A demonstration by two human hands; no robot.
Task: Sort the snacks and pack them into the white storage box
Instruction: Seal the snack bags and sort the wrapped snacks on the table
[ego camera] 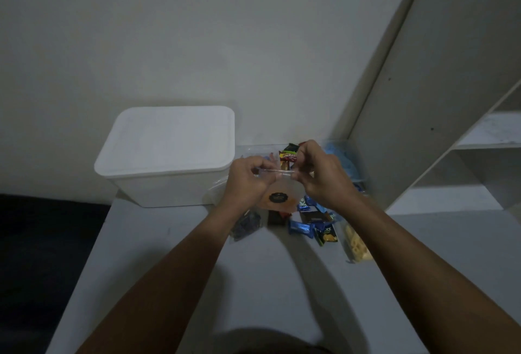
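The white storage box (166, 156) stands at the back left of the table with its lid on. Both hands hold a small clear bag (279, 195) with orange contents and a dark round label above the snack pile. My left hand (248, 181) pinches the bag's top left edge, and my right hand (318, 173) pinches its top right edge. Under and around the bag lie loose snacks: blue wrapped candies (300, 226), a green chip packet (327, 236), a dark packet (245, 225), a clear pack of yellow biscuits (356, 243) and red and black wrappers (287, 154).
The grey table (253, 283) runs toward me from the white wall. A white shelf unit (479, 139) stands at the right. A bluish plastic bag (342, 156) lies behind my right hand. Dark floor shows past the table's left edge.
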